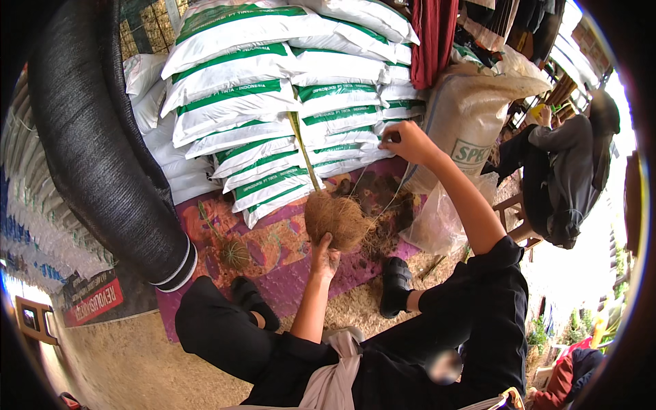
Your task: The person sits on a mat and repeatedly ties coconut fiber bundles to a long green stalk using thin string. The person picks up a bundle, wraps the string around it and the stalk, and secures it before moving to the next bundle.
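Note:
A round ball wrapped in brown coconut fibre (335, 220) rests in my left hand (325, 259), whose fingers grip its lower side. From its top rises a long greenish-yellow plant stem (302, 141), which leans in front of the stacked sacks. My right hand (407, 142) is raised to the upper right of the ball, fingertips pinched together. Thin pale thread (393, 196) stretches between the ball and that hand; its end at the fingers is too fine to see clearly. A smaller fibre ball with a thin green plant (234, 254) lies on the mat to the left.
White and green plastic sacks (246, 97) are stacked ahead. Dark soil or fibre (387, 215) covers part of the purple mat (287, 279). A large woven sack (456, 118) and clear plastic bag (435, 225) stand right; a black netting roll (97, 128) leans left. A person (564, 164) sits at right.

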A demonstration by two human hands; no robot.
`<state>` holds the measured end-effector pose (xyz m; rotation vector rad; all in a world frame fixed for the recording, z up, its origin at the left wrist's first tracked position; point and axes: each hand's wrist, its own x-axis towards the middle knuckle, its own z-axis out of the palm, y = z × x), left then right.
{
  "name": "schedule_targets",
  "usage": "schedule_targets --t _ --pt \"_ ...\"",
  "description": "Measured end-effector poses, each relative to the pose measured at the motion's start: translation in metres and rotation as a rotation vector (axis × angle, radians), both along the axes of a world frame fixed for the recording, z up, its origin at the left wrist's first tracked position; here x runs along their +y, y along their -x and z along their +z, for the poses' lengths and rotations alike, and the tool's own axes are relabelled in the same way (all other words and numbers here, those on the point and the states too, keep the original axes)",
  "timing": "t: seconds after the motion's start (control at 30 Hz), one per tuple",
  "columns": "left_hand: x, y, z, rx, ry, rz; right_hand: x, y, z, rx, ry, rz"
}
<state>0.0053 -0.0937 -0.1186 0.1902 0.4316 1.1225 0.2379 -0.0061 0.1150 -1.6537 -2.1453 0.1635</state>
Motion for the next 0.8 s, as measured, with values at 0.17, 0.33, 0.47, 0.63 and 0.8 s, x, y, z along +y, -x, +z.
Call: schedule_targets --t 0.17,0.33,0.47,0.63,0.8 --pt "-0.007 0.0 0.007 0.123 0.034 -0.039 0.007 0.048 0.042 -0.121 -0.298 0.193" --pt "-0.007 0.007 -0.008 0.186 -0.001 -0.08 0.027 0.059 0.076 -0.275 -0.444 0.175" --pt "-0.007 0.002 -0.011 0.14 0.036 -0.085 0.038 0.062 0.065 -0.338 -0.425 0.086" --pt "-0.004 0.004 -0.023 0.047 -0.046 -0.114 0.062 0.062 -0.001 -0.299 -0.207 -0.174" --pt "-0.012 0.001 -0.001 -0.101 -0.026 -0.018 0.05 0.062 -0.128 -0.144 0.125 -0.224"
